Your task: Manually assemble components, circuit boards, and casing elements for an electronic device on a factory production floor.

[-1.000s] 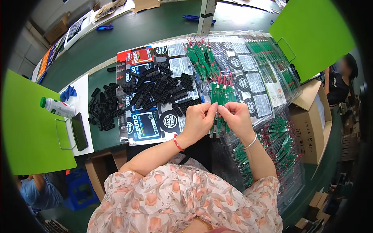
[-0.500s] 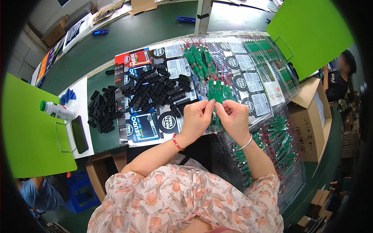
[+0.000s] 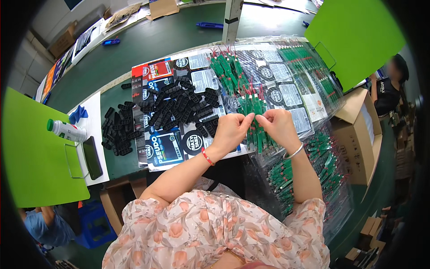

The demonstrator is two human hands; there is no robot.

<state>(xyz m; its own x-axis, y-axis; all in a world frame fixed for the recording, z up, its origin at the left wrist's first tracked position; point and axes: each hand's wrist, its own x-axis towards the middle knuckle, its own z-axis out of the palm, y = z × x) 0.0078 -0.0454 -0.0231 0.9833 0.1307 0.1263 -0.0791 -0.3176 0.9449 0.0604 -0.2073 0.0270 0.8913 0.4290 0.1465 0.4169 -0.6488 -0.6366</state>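
Narrow green circuit boards (image 3: 258, 140) with red wires lie in a bunch at the front middle of the table. Over them, my left hand (image 3: 233, 131) and my right hand (image 3: 279, 129) meet nearly tip to tip. Both are closed in a pinch, thumbs side by side, on the circuit boards between them; the curled fingers hide exactly where each grips. Just beyond lies a second pile of the same boards (image 3: 226, 74), wires pointing away. To the left, many small black plastic housings (image 3: 179, 101) are heaped on a printed sheet (image 3: 190, 157).
More circuit boards fill a clear plastic tray (image 3: 313, 166) at my right elbow. Other boards stand in rows in trays (image 3: 298, 54) at the far right. A cardboard box (image 3: 358, 139) flanks the table. Green panels (image 3: 40, 152) rise on both sides; a bottle (image 3: 67, 130) and phone (image 3: 92, 157) lie left.
My hands have shifted slightly up and right, with their fingertips a little higher on the boards. The boards between them now look more spread apart, showing more at the near end.
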